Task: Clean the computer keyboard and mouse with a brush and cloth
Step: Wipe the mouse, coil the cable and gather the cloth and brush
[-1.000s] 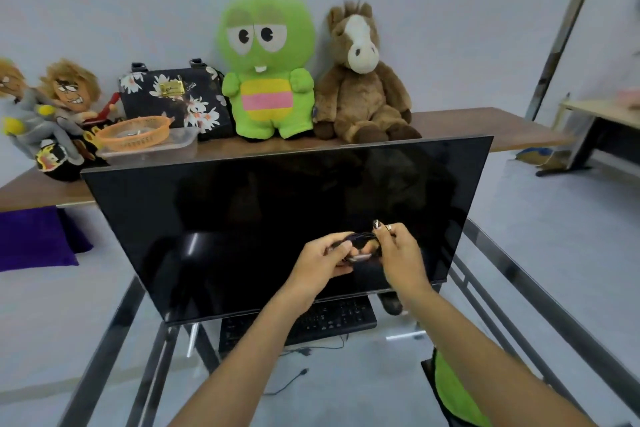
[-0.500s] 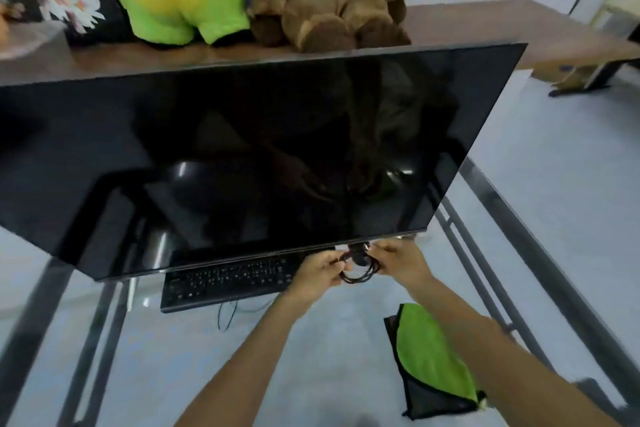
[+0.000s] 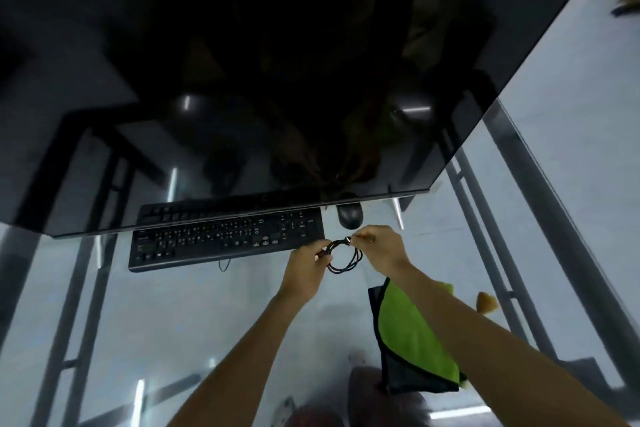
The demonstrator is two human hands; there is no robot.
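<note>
A black keyboard (image 3: 225,239) lies on the glass desk, its far edge hidden under the monitor. A black mouse (image 3: 349,215) sits just right of it. Both my hands hold a coiled black cable (image 3: 344,258) above the desk, right of the keyboard and in front of the mouse. My left hand (image 3: 306,270) pinches the coil's left side. My right hand (image 3: 379,250) pinches the cable's plug end at the top. A green and dark cloth (image 3: 412,340) lies on the desk under my right forearm. No brush is recognisable.
A large dark monitor (image 3: 277,80) fills the top of the view and overhangs the keyboard. The glass desk (image 3: 173,315) shows its metal frame rails (image 3: 540,204) beneath. A small orange object (image 3: 486,302) lies right of the cloth.
My head has tilted down: the plush toys and shelf left the view, and the keyboard, mouse and cloth now show fully. Both hands came down from the screen to the desk, holding the cable.
</note>
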